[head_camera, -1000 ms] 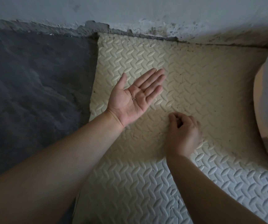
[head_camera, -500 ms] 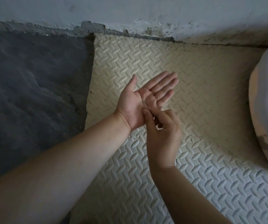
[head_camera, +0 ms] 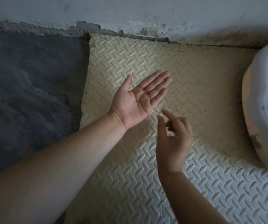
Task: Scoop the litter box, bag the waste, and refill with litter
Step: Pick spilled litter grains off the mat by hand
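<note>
Several dark grains [head_camera: 138,100] lie in the flat, upturned left hand [head_camera: 134,105]; the right hand [head_camera: 173,143] hovers beside it, loosely curled, empty. Keep that palm level while pinching strays off the foam mat [head_camera: 194,70]; the probable litter box [head_camera: 265,102] sits far right.

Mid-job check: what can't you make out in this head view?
1. Specks on the palm of the left hand, head view: too small to identify.
2. White rounded object, head view: cut off by the right frame edge.
3. Right hand, head view: curled fingers hide whether it holds anything.
</note>
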The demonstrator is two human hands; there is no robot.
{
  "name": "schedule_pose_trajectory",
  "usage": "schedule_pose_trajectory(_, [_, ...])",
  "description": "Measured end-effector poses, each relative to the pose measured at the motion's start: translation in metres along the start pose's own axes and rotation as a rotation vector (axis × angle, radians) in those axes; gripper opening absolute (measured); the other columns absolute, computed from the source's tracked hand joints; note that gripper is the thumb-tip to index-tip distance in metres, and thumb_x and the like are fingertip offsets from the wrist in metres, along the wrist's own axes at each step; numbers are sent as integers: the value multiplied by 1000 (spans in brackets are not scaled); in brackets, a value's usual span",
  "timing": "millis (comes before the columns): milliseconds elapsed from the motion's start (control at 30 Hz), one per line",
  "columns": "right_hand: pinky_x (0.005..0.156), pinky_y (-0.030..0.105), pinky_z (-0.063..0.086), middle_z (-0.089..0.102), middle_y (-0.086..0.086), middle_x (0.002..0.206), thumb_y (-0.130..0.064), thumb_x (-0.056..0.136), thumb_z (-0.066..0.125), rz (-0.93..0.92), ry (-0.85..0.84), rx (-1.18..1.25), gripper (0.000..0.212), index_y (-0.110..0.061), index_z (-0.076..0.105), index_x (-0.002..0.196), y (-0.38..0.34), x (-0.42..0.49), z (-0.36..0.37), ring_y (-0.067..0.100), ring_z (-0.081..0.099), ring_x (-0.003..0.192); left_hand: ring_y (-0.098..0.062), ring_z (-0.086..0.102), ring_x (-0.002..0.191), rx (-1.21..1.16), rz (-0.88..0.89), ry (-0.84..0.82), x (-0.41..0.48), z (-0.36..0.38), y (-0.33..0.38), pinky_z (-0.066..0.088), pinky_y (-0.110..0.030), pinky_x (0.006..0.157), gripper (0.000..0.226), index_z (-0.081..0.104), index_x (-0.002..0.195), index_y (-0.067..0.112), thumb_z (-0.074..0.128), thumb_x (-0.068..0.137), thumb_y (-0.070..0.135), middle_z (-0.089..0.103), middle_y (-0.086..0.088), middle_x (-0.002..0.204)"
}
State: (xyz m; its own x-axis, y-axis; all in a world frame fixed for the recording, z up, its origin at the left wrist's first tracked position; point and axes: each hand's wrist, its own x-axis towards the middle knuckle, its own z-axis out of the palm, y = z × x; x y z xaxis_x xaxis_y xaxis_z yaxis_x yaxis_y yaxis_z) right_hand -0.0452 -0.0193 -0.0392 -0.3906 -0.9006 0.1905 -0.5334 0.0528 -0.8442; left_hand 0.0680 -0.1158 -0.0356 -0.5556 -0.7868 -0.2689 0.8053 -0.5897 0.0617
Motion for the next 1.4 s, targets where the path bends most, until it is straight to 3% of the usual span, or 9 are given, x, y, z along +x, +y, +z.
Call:
schedule_pose_trajectory(167, [89, 40, 49, 54, -9, 91, -31, 80, 74, 246, 7, -190, 36, -29, 69, 115, 41, 25, -19, 14, 50, 92, -26, 34, 138, 2, -22, 7, -3, -3, 2, 24, -37, 116, 81, 37, 139, -5, 12, 96, 59, 41, -17, 146])
schedule_pose_trajectory(300, [87, 40, 47, 54, -11, 86, -42, 79, 72, 213, -75, -291, 29, -34, 72, 107, 49, 35, -18, 9, 45, 87, -26, 35, 138, 28, -25, 24, -5, -4, 4, 27, -38, 114, 81, 39, 138, -5, 12, 96, 59, 45, -18, 143])
schedule_pose_trajectory(567, [88, 42, 43, 60, -14, 84, -46, 79, 69, 295, -7, -292, 18, -35, 76, 92, 46, 41, 2, 8, 44, 88, -26, 36, 138, 25, -23, 21, -4, -10, 6, 28, -36, 114, 82, 39, 139, -3, 11, 96, 61, 41, -16, 146])
schedule_pose_trajectory(767, [89, 34, 34, 63, -10, 84, -33, 85, 66, 211, -37, -337, 11, -25, 73, 85, 43, 38, 8, 14, 53, 89, -26, 38, 137, 49, -6, 44, -4, -10, 6, 31, -36, 113, 81, 41, 137, -3, 11, 96, 60, 43, -15, 146])
schedule_pose_trajectory(933, [79, 30, 47, 57, -11, 79, -25, 84, 68, 258, 81, -172, 9, -19, 74, 86, 45, 41, -2, 14, 54, 86, -25, 37, 137, 50, -1, 39, -6, -10, 8, 29, -35, 113, 80, 40, 138, -2, 12, 95, 59, 41, -14, 147])
schedule_pose_trajectory(1167, [74, 23, 45, 58, -15, 77, -33, 84, 69, 249, -24, -202, 11, -26, 76, 90, 44, 51, -3, 11, 56, 88, -26, 39, 136, 50, -5, 49, -7, -13, 9, 31, -36, 113, 81, 43, 136, -3, 12, 96, 59, 43, -16, 145])
schedule_pose_trajectory(1400, [81, 39, 49, 62, -8, 83, -29, 88, 64, 118, -107, -318, 13, -19, 73, 90, 49, 52, -3, 14, 55, 85, -26, 40, 136, 61, -10, 54, -7, -11, 7, 32, -36, 112, 81, 43, 137, -3, 11, 96, 59, 44, -16, 144])
